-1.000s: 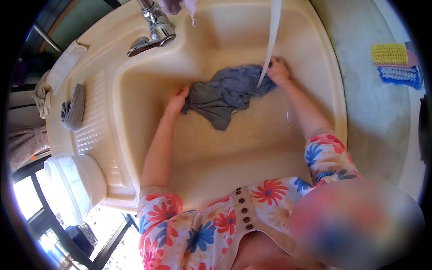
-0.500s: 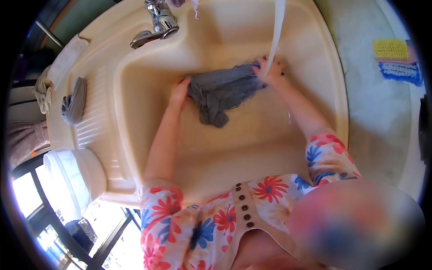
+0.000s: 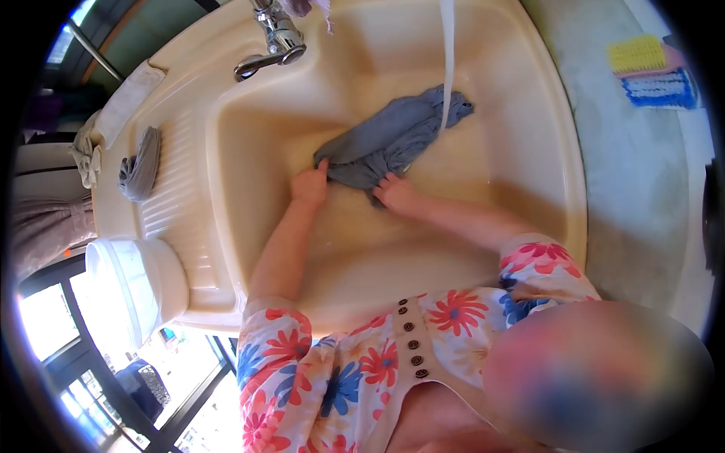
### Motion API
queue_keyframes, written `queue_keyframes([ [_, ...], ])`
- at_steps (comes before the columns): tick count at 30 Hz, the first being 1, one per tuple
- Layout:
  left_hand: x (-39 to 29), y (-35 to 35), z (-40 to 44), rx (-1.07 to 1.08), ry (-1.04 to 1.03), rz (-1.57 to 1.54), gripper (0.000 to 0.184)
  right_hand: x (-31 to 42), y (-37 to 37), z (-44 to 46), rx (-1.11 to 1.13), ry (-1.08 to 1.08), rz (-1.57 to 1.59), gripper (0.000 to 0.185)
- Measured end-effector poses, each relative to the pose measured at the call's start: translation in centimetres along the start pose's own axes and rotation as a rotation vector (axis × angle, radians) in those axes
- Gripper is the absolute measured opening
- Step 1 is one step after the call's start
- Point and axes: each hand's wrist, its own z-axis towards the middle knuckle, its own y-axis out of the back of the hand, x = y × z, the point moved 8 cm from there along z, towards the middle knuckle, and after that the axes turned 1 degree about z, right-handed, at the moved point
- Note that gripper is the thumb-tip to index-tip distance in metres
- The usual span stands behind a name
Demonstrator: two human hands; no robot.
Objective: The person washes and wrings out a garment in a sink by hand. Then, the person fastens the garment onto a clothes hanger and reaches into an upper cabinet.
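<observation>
Head view, left fingers (image 3: 322,167) and right fingers (image 3: 387,186) clamped on cloth (image 3: 389,136), water (image 3: 448,60) crossing it, bucket (image 3: 171,281) leftward

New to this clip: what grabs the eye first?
Likely the wet-looking grey-blue cloth in the middle of the beige sink, with the left hand and right hand at its near end. Next, the white water stream falling onto its far end. Then the loud floral top across the bottom of the view.
</observation>
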Motion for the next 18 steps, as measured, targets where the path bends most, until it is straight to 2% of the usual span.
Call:
queue_keyframes([
  [1,0.6,-0.1,-0.2,0.023,0.010,-0.014,0.048,-1.3,-0.6,-1.4,0.009,0.003,-0.052,0.027],
  [3,1.1,-0.2,-0.1,-0.068,-0.131,-0.060,0.037,-4.6,-1.5,-3.4,0.055,0.019,0.240,0.026],
  [4,1.0,-0.1,-0.4,-0.110,-0.201,-0.078,0.031,-6.5,0.4,-4.2,0.046,-0.137,0.464,0.027],
  [5,1.2,1.3,-1.1,-0.124,-0.170,-0.112,0.027,-8.0,3.5,-5.3,0.033,-0.296,0.691,0.028],
  [7,1.5,6.8,-3.7,-0.147,-0.121,-0.168,0.018,-9.5,10.9,-6.9,-0.178,-0.152,0.775,0.026],
  [9,3.9,11.4,-5.8,-0.175,-0.005,-0.394,0.019,-9.9,17.4,-9.5,-0.268,-0.099,0.893,0.023],
  [10,4.7,13.7,-7.3,-0.238,-0.025,-0.507,0.020,-8.8,20.6,-11.2,-0.259,-0.136,1.095,0.021],
  [11,5.4,15.9,-8.7,-0.299,-0.044,-0.619,0.020,-8.4,23.6,-12.5,-0.314,0.005,1.102,0.021],
  [13,6.2,20.0,-11.5,-0.355,-0.139,-0.821,0.019,-6.4,29.9,-15.6,-0.421,0.018,0.979,0.023],
  [15,6.0,25.8,-15.7,-0.632,-0.484,-1.010,0.017,-4.8,34.5,-18.0,-0.477,0.100,1.017,0.025],
  [16,5.4,28.2,-18.2,-0.655,-0.484,-1.148,0.014,-4.2,36.7,-19.5,-0.542,0.135,1.040,0.026],
  [17,5.0,30.3,-20.1,-0.671,-0.590,-1.266,0.013,-3.7,38.8,-20.9,-0.605,0.170,1.061,0.028],
  [18,5.1,31.9,-21.6,-0.719,-0.554,-1.333,0.017,-3.6,40.7,-22.3,-0.667,0.174,1.005,0.028],
])
